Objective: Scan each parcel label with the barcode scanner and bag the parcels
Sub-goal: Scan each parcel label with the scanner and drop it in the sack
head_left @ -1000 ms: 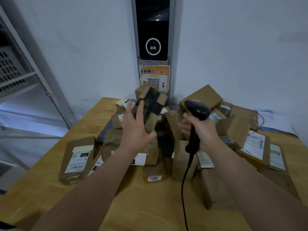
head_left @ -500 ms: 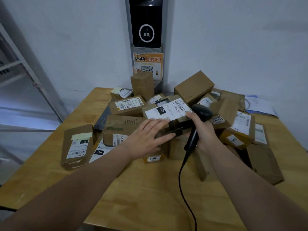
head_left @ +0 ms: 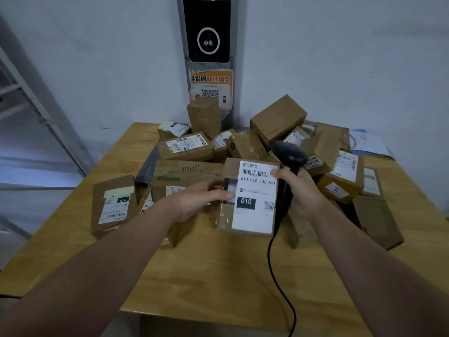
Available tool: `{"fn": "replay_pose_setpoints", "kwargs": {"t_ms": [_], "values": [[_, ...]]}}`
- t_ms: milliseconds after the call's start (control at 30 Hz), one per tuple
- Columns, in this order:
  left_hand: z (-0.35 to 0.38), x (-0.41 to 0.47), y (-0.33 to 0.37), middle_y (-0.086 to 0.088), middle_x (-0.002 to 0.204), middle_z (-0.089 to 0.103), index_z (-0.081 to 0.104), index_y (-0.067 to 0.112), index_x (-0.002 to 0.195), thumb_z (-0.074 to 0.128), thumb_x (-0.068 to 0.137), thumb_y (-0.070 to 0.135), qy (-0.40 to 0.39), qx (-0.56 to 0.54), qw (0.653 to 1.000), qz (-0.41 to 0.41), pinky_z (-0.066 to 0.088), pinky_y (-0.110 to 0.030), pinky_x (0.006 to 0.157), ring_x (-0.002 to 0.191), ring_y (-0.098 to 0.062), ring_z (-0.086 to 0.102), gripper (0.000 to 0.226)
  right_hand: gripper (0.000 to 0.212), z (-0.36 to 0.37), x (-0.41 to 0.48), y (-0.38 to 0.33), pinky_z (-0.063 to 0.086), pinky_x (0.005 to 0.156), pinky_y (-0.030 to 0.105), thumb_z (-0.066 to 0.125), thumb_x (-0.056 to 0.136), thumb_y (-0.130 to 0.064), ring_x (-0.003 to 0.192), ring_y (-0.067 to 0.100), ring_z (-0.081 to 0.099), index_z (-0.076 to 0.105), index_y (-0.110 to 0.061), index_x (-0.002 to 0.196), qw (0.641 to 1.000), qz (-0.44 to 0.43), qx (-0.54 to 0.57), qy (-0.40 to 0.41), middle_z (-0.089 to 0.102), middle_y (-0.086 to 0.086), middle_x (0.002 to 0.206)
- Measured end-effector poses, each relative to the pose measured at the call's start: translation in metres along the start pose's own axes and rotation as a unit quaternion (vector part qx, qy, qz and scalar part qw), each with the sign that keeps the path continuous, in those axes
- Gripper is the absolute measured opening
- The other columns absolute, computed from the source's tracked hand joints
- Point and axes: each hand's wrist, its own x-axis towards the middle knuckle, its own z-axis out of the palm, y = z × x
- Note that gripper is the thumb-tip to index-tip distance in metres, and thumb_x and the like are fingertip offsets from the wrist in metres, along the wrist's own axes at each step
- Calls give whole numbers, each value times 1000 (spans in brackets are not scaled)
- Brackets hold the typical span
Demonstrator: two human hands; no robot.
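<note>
I hold a brown cardboard parcel [head_left: 252, 215] tilted up over the table, its white label marked 010 facing me. My left hand [head_left: 201, 200] grips its left edge, thumb on the label. My right hand [head_left: 300, 190] grips the handle of a black barcode scanner [head_left: 289, 156], whose head sits just above the parcel's top right corner; a right fingertip touches the label by the barcode. The scanner's black cable [head_left: 279, 276] trails down across the table toward me. Several more brown parcels [head_left: 187, 147] lie heaped behind.
The wooden table [head_left: 218, 276] stands against a white wall. A labelled parcel [head_left: 114, 203] lies at the left, another plain one [head_left: 376, 220] at the right. A black wall terminal [head_left: 206, 30] with a QR poster hangs behind. Papers [head_left: 366, 142] lie far right, metal shelving [head_left: 29, 105] at left.
My left hand dropped an earlier parcel, reached into the pile and lifted the 010 parcel upright toward me. My right hand with the scanner shifted beside its top right corner.
</note>
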Motion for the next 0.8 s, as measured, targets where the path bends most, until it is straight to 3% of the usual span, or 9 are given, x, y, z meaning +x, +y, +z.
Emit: {"fn": "replay_pose_setpoints", "kwargs": {"t_ms": [100,200,267,300,400,500,633,700,800], "values": [[6,3,-13,5,118,65,51,29,125,78,75,39,118,-55,991,17,53,-29,83,103,-13,63,58,40,3,0,19,52,94,47,72,84,-15,102,25,69,58,-13,121,997,4,9,71,73,8,109],[15,6,-29,3,117,64,53,32,114,73,83,30,149,-115,982,22,51,-24,76,99,-10,63,36,38,11,-10,39,55,87,34,73,84,-13,100,17,69,59,-15,118,996,5,-47,72,72,1,107],[21,6,-37,6,118,62,50,32,119,73,83,25,120,-116,986,17,49,-24,78,102,-9,61,44,35,18,-17,46,55,68,19,69,85,-5,91,9,69,58,-14,117,994,-7,-93,63,71,-2,102],[24,6,-40,5,119,61,46,30,125,75,81,23,105,-109,988,13,48,-24,78,105,-11,60,52,34,19,-19,48,53,65,17,67,85,-2,90,8,68,58,-13,116,992,-10,-106,65,70,-1,101],[23,10,-48,-1,125,60,43,28,131,80,76,22,110,-103,989,9,50,-29,84,110,-18,59,66,29,18,-22,49,51,76,30,65,82,-2,96,21,64,61,-9,110,990,19,-110,83,68,3,97],[20,15,-56,-1,123,61,46,31,126,83,68,28,144,-106,984,11,48,-38,98,112,-19,59,69,19,13,-30,42,42,65,26,66,82,-7,79,15,58,60,-11,99,981,38,-176,72,61,-3,79],[18,18,-69,3,125,60,45,30,134,83,61,36,168,-95,981,16,46,-38,100,115,-17,56,82,11,9,-47,45,46,54,31,61,81,-6,55,21,53,53,-8,88,981,40,-188,24,54,4,57],[18,19,-76,2,128,59,45,30,136,83,61,35,169,-97,981,14,45,-39,102,118,-18,55,83,19,9,-53,55,45,51,32,60,80,-7,50,20,51,51,-7,97,979,33,-199,12,53,6,57],[19,21,-83,1,129,58,46,31,135,82,71,26,166,-102,981,12,46,-38,100,120,-20,53,73,21,15,-59,68,48,52,29,65,82,-13,47,16,55,57,-5,99,975,-1,-214,57,58,7,60]]}}
